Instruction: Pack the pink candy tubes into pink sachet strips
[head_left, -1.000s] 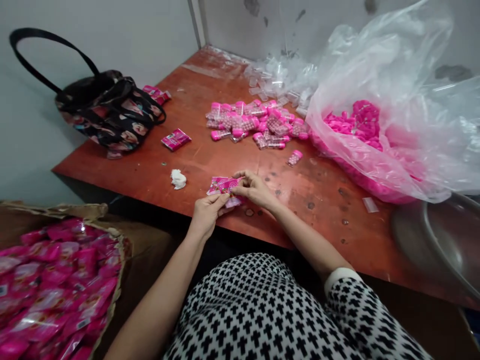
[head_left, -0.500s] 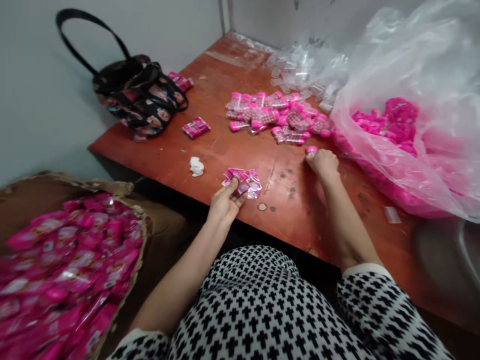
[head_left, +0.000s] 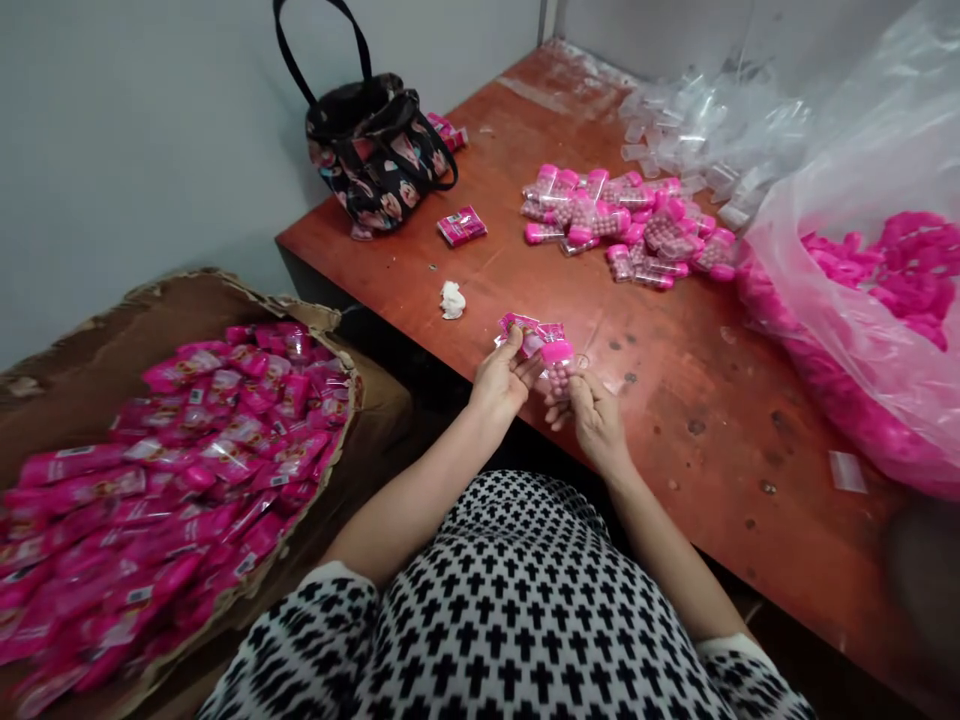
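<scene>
The hands are held close together over the near edge of the table [head_left: 675, 350]. In the left hand [head_left: 501, 385], pink wrappers [head_left: 531, 342] are pinched beneath the thumb; how many are gripped cannot be told, as they overlap. In the right hand [head_left: 598, 420], a jar [head_left: 558, 372] of pink beads is gripped by thumb and fingers, its pink cap directed away from the body. The jar is positioned between the hands, just beside the wrappers.

Beyond the hands, similar capped jars [head_left: 592, 218] are heaped; farther off and to the right, clear tubes [head_left: 705, 130] are piled. To the right of the hands, pink caps [head_left: 877, 270] are contained in a clear bag [head_left: 817, 215], before which a single tube [head_left: 847, 472] is laid. Ahead and to the left, a white wad [head_left: 452, 300], a flat packet [head_left: 461, 227] and a floral handbag [head_left: 379, 165] are placed, in order of increasing distance. Left of the hands, below table level, pink packs [head_left: 225, 450] are held in a cardboard box [head_left: 262, 292].
</scene>
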